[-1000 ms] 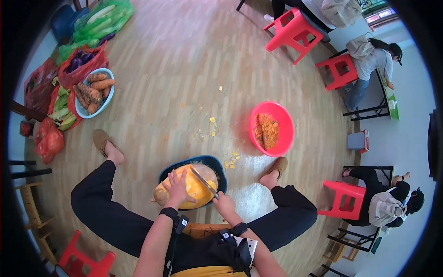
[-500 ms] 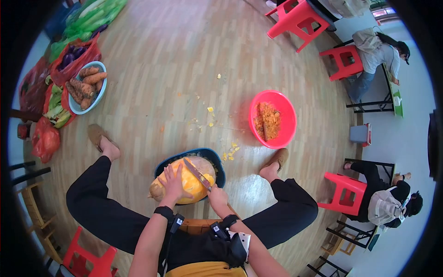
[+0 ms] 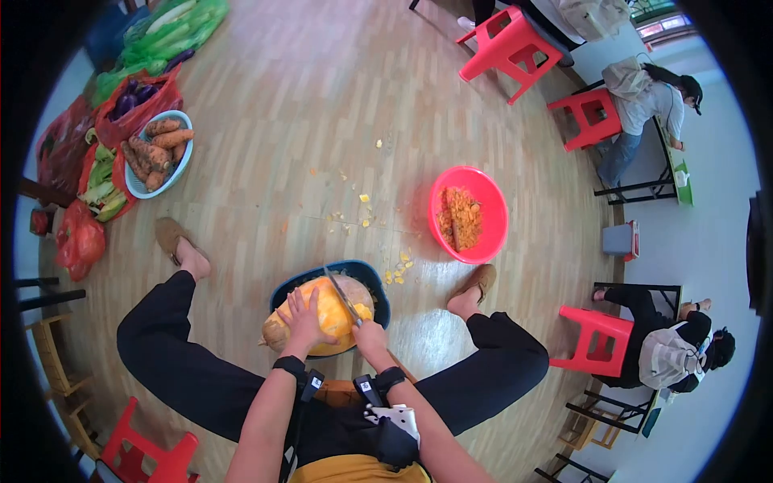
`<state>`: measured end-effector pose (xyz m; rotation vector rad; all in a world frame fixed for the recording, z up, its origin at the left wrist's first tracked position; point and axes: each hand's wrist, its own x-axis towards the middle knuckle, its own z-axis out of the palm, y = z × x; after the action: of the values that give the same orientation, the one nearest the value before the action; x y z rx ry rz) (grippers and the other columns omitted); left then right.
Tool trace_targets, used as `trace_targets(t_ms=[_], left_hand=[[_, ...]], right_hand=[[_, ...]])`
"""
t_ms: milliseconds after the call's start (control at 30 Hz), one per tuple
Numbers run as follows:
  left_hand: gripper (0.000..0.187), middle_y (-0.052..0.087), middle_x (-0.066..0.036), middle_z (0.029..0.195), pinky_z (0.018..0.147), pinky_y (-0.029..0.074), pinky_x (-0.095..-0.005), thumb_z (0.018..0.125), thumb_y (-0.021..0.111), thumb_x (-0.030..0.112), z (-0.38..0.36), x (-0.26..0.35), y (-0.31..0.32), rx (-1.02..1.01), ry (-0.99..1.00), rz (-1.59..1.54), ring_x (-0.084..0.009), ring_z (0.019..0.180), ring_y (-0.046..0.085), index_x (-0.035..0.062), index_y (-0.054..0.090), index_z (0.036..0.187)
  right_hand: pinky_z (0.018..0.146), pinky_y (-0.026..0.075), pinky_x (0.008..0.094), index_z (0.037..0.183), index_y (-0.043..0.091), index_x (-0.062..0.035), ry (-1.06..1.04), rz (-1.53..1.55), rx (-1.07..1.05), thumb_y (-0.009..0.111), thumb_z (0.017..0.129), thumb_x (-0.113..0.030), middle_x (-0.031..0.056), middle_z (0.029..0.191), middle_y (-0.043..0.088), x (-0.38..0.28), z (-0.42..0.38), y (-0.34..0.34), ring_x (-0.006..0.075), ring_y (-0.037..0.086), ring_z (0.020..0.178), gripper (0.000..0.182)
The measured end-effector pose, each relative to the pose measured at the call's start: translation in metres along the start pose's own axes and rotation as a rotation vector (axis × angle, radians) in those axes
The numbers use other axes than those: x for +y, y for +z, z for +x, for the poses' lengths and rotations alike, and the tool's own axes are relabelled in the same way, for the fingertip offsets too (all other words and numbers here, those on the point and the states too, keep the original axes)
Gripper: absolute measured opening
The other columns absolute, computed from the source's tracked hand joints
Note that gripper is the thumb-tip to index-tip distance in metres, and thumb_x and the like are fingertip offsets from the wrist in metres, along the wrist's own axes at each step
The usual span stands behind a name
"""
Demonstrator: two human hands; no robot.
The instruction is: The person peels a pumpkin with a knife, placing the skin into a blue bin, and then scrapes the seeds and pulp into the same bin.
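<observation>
A large pumpkin (image 3: 328, 310), partly peeled to orange flesh, rests on its side over a dark blue tub (image 3: 382, 294). My left hand (image 3: 303, 326) lies on its peeled side with the fingers spread. In my right hand (image 3: 371, 339) is the handle of a kitchen knife (image 3: 341, 295). The blade lies against the pumpkin where orange flesh meets pale rind, angled up and to the left. Bits of peel (image 3: 398, 270) are scattered on the floor to the right of the tub.
A pink basin (image 3: 501, 213) holding orange scraps stands ahead on the right. Far left are a light blue basket (image 3: 187, 153) of carrots (image 3: 150, 153) and bags of vegetables (image 3: 131, 105). Several people sit along the right wall near red stools (image 3: 596, 342).
The knife has swung slightly more upright on the pumpkin, and my right hand has moved a little left and up. My left hand stays on the pumpkin. The view has shifted slightly.
</observation>
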<state>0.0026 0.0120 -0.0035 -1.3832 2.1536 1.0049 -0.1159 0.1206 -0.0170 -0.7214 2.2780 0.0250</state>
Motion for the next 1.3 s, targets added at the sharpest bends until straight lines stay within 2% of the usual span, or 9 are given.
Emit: trace_targets(t_ms=[100,200,267,300,400,467,600,900,1300], left_hand=[[0.127,0.005,-0.02,0.142,0.096,0.003,-0.0659,0.034,0.084,0.039,-0.004,-0.002,0.005,0.011,0.019,0.035,-0.0389,0.131,0.001,0.0229,0.014,0.138],[0.126,0.005,-0.019,0.143,0.096,0.002,-0.0653,0.033,0.084,0.038,-0.006,-0.005,0.011,0.051,0.094,0.028,-0.0382,0.132,0.001,0.024,0.016,0.137],[0.126,0.006,-0.018,0.143,0.097,0.002,-0.0651,0.032,0.085,0.037,-0.004,-0.003,0.011,0.06,0.075,0.051,-0.038,0.132,0.001,0.0246,0.017,0.137],[0.126,0.006,-0.018,0.143,0.097,0.002,-0.0651,0.032,0.085,0.037,-0.003,-0.002,0.009,0.064,0.078,0.049,-0.038,0.132,0.001,0.0246,0.017,0.137],[0.127,0.006,-0.018,0.143,0.096,0.002,-0.0655,0.031,0.085,0.038,-0.004,-0.003,0.009,0.043,0.068,0.058,-0.0381,0.132,0.001,0.0249,0.016,0.137],[0.128,0.006,-0.018,0.143,0.096,0.003,-0.0658,0.031,0.084,0.04,-0.003,-0.005,0.012,0.071,0.077,0.065,-0.0381,0.132,0.001,0.0249,0.015,0.137],[0.131,0.005,-0.019,0.142,0.095,0.005,-0.0664,0.029,0.084,0.044,-0.001,-0.006,0.014,0.063,0.076,0.107,-0.0381,0.131,0.001,0.023,0.014,0.137],[0.13,0.004,-0.019,0.142,0.096,0.004,-0.0656,0.03,0.085,0.039,-0.004,0.0,0.005,0.015,0.074,0.103,-0.0388,0.131,0.0,0.025,0.012,0.138],[0.127,0.009,-0.018,0.141,0.095,0.006,-0.0661,0.031,0.085,0.037,-0.005,-0.004,0.007,0.056,0.105,0.056,-0.0388,0.131,0.003,0.0237,0.016,0.137]], right_hand=[[0.061,0.05,0.0403,0.086,0.061,0.0015,-0.026,0.071,0.022,0.055,0.076,-0.032,0.021,0.078,0.062,0.013,-0.003,0.017,0.0327,0.062,0.069,0.035],[0.055,0.049,0.0399,0.083,0.059,0.0027,0.024,0.334,-0.084,0.052,0.077,-0.029,0.0214,0.069,0.06,0.019,-0.008,0.022,0.0328,0.061,0.058,0.033],[0.05,0.047,0.04,0.081,0.056,0.0025,0.33,0.849,-0.323,0.05,0.078,-0.028,0.0215,0.062,0.057,0.013,-0.011,0.012,0.0332,0.058,0.049,0.031],[0.05,0.047,0.04,0.081,0.056,0.0025,0.326,0.849,-0.319,0.05,0.078,-0.028,0.0215,0.062,0.057,0.014,-0.012,0.009,0.0332,0.058,0.049,0.031],[0.053,0.047,0.0425,0.08,0.054,0.0019,0.258,0.728,-0.218,0.051,0.077,-0.029,0.0229,0.065,0.058,0.021,-0.019,0.007,0.0359,0.058,0.054,0.031],[0.058,0.047,0.0459,0.08,0.054,0.0005,-0.081,0.243,0.131,0.053,0.077,-0.03,0.0235,0.07,0.059,0.032,-0.024,0.011,0.0384,0.059,0.062,0.031],[0.062,0.046,0.0484,0.081,0.054,0.0,-0.058,0.102,0.077,0.054,0.078,-0.031,0.0236,0.073,0.06,0.026,-0.034,0.0,0.04,0.059,0.069,0.032],[0.063,0.049,0.0458,0.092,0.052,-0.0024,0.03,-0.093,0.01,0.056,0.079,-0.032,0.0196,0.078,0.062,0.015,-0.019,0.008,0.0352,0.062,0.072,0.033],[0.059,0.05,0.0441,0.087,0.053,-0.0024,-0.043,-0.073,0.116,0.059,0.077,-0.03,0.0186,0.071,0.062,0.026,-0.002,0.019,0.0349,0.062,0.068,0.03]])
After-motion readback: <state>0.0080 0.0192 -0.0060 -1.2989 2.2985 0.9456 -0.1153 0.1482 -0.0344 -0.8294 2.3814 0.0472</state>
